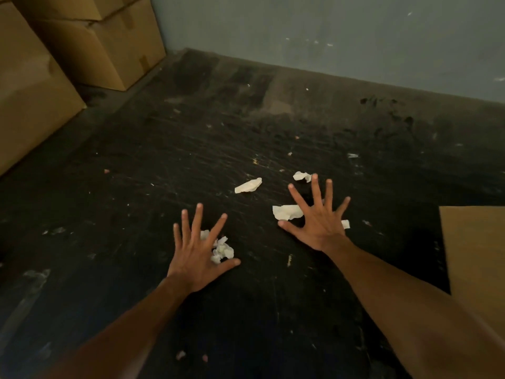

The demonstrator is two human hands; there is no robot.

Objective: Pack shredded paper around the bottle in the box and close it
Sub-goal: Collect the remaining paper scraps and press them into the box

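Both hands are spread flat, fingers apart, over a scratched black table. My left hand hovers over a crumpled white paper wad that shows between thumb and fingers. My right hand lies beside a torn white paper piece; a small scrap peeks out at its right side. Two more paper pieces lie just beyond: one in the middle, one by my right fingertips. A brown cardboard corner juts in at the right edge. No bottle is in view.
Stacked brown cardboard boxes stand at the back left, with a large one nearer along the left edge. A grey-green wall bounds the table at the back. Tiny paper crumbs dot the surface.
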